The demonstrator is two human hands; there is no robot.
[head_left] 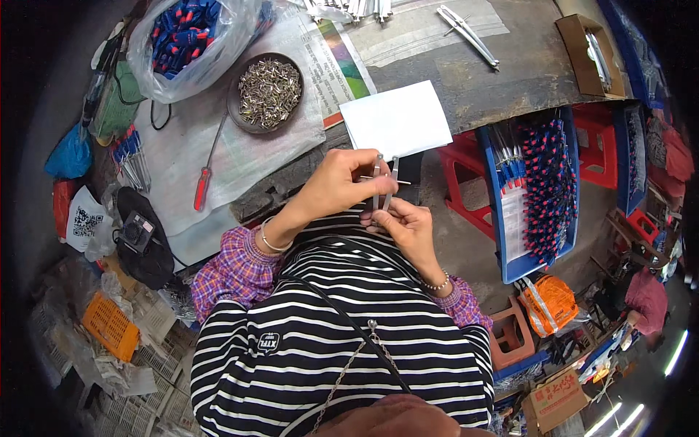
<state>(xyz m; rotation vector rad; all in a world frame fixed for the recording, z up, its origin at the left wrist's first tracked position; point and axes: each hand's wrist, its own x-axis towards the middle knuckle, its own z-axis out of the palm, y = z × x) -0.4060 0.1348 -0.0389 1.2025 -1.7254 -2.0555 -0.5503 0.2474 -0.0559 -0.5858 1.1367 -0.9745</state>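
In front of my striped top, both hands hold a two-legged metal piece point(394, 171), which looks like a compass, with a thin rod across it. My left hand point(342, 183) curls round its upper part, thumb and fingers closed on the legs. Lower down, my right hand point(405, 227) pinches the other end; its fingertips are partly hidden. Just beyond the hands a folded white paper sheet point(397, 120) lies at the table's edge. A similar two-legged metal piece point(470, 38) rests farther back on the table.
Left on the table are a dark bowl of small metal parts point(244, 116), a red-handled screwdriver point(202, 188) and a plastic bag point(226, 54) of blue-and-red pieces. A blue tray point(516, 272) of blue-and-red tipped tools stands right, by red stools point(473, 213). A cardboard box point(575, 62) sits far right.
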